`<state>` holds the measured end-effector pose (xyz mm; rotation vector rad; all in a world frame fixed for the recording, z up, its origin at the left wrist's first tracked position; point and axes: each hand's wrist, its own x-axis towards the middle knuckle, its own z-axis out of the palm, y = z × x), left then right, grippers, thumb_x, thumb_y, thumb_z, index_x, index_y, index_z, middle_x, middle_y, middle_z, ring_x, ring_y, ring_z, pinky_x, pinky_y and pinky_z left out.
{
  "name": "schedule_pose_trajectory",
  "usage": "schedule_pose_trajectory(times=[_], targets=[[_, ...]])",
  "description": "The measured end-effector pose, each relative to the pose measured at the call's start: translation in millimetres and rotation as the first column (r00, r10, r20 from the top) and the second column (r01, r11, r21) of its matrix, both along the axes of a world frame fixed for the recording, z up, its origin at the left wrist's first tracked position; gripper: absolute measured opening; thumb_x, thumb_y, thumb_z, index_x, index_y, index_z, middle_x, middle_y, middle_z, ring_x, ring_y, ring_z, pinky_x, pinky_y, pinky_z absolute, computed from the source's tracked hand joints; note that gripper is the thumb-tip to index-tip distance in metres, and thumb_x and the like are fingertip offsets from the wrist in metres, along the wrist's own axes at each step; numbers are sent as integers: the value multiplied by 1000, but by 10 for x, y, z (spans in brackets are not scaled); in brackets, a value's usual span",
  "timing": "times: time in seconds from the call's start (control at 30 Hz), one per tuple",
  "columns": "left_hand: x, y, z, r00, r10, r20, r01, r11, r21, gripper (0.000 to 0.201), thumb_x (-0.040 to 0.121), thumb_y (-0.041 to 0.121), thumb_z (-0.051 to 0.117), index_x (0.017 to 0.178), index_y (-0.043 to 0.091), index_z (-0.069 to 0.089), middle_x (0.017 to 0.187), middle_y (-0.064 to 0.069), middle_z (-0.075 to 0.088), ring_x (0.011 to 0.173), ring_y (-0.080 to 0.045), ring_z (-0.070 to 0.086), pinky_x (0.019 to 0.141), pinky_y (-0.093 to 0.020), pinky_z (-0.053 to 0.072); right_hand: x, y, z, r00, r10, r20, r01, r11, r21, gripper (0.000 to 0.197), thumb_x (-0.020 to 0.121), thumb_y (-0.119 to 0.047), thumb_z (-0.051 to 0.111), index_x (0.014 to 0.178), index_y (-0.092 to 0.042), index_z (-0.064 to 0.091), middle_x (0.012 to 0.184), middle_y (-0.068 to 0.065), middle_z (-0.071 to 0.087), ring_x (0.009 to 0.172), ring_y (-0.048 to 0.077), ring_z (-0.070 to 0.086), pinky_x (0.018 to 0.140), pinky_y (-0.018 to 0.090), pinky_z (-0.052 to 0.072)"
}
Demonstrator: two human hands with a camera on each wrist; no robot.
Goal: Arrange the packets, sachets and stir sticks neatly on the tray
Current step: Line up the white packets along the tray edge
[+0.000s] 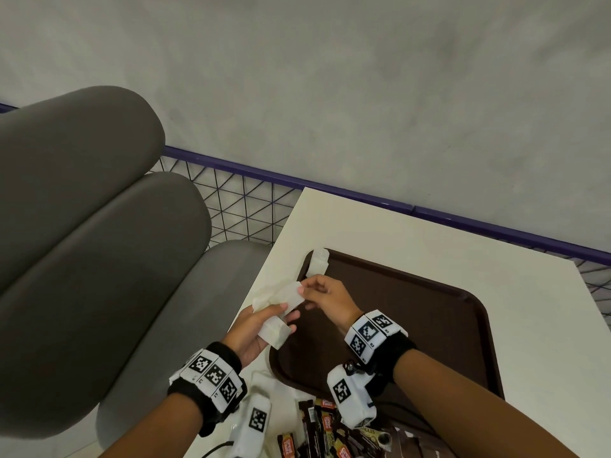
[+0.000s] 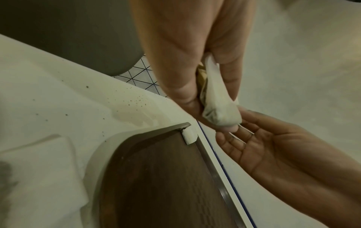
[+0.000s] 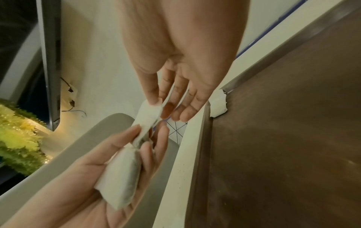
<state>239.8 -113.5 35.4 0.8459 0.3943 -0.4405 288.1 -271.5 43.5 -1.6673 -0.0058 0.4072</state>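
A dark brown tray lies on the white table. One white sachet rests on the tray's far left corner, also seen in the left wrist view as the corner sachet. Over the tray's left rim my left hand holds a few white sachets, thumb on top. My right hand pinches the end of the upper sachet between thumb and forefinger. The right wrist view shows that pinched sachet and another sachet lying in the left palm. Brown and orange packets are heaped at the tray's near edge.
Grey padded bench cushions fill the left side beside the table. A purple rail with black wire mesh runs behind the table against a grey wall. More white sachets lie on the table near my left wrist.
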Motion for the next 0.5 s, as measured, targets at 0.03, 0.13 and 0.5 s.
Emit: schedule_pose_trajectory(times=[0.03, 0.13, 0.5], targets=[[-4, 0, 3, 1000, 1, 0, -1, 1000, 3, 35, 85, 1, 60, 119, 4, 57, 113, -19, 67, 96, -28, 68, 67, -34, 59, -6, -5, 26, 1000, -5, -5, 5, 1000, 23, 9, 87, -5, 59, 97, -3, 58, 80, 5, 60, 68, 10, 57, 62, 17, 49], [2, -13, 3, 1000, 9, -2, -9, 1000, 22, 36, 84, 1, 61, 120, 4, 56, 112, -19, 68, 89, -25, 69, 65, -33, 58, -23, -2, 54, 999, -34, 18, 33, 998, 55, 6, 87, -2, 58, 89, -7, 55, 73, 6, 59, 53, 5, 57, 56, 15, 48], [79, -97, -33, 998, 59, 16, -59, 997, 51, 16, 85, 1, 61, 101, 0, 63, 95, -19, 70, 80, -24, 70, 61, -32, 58, -149, 51, -89, 999, 11, 48, -17, 992, 125, 10, 82, 0, 63, 89, -8, 60, 77, 3, 63, 67, 8, 64, 72, 17, 51]])
